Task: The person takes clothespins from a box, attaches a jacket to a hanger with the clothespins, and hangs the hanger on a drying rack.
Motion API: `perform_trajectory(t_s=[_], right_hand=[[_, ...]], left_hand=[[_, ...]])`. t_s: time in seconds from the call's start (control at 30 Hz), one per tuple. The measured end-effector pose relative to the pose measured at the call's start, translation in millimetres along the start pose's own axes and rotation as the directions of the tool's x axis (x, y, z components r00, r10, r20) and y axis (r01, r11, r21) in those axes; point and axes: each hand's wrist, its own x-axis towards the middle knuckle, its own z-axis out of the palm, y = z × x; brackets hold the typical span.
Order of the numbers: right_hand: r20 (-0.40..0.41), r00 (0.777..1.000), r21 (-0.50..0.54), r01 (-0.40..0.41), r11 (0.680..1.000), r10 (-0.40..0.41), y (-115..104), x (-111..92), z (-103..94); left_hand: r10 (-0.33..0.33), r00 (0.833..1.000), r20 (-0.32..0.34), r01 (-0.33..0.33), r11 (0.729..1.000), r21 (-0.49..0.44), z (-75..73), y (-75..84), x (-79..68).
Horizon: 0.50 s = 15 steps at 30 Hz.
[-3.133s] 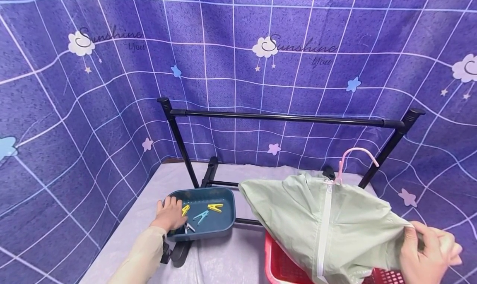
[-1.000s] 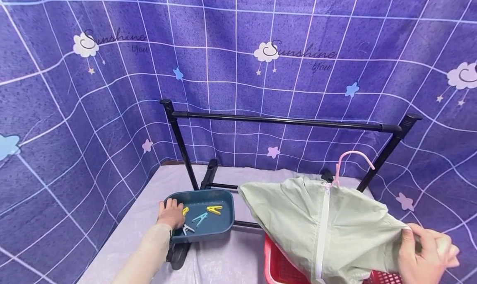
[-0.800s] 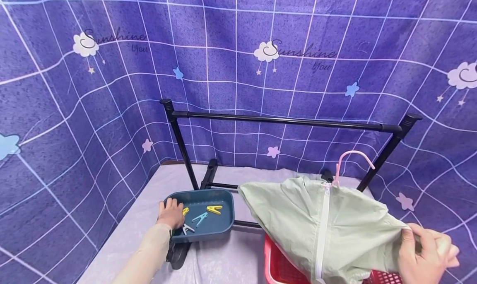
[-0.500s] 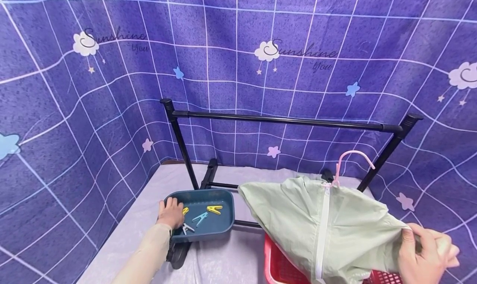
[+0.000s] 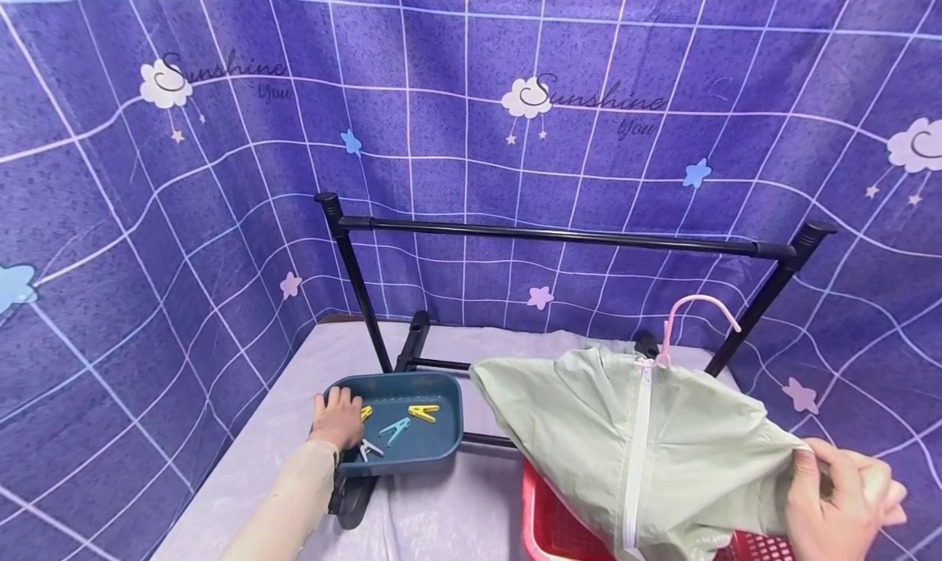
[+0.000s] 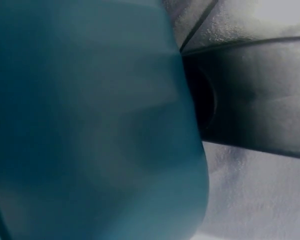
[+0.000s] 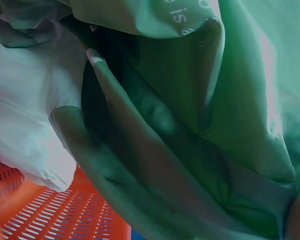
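Hardly changed from half a second ago: still pinching the green jacket (image 5: 574, 430) by its right-side sleeve with the right grip (image 5: 842, 491), over the red basket (image 5: 527, 508) at near right. Still over the left rim of the blue bin (image 5: 412, 465) with the left grip (image 5: 337, 420); cannot tell if closed. Set on a lilac-covered surface (image 5: 441, 520), before a black rack (image 5: 559, 235) and purple curtain (image 5: 441, 70).

Hooded-style jacket (image 5: 692, 438) is coloured pale green, hanger (image 5: 667, 336) pink, tub (image 5: 434, 442) dark teal, clothespins (image 5: 419, 411) yellow, blue and white, purple curtain (image 5: 486, 193) is printed with stars
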Motion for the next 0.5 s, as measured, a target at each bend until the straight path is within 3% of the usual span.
perform_trajectory(t_s=[0.5], right_hand=[[0.009, 1.0, -0.007, -0.001, 1.0, 0.001, 1.8, 0.3, -0.7]], left_hand=[[0.005, 0.999, -0.043, -0.005, 1.0, -0.006, -1.9, 1.4, -1.0]])
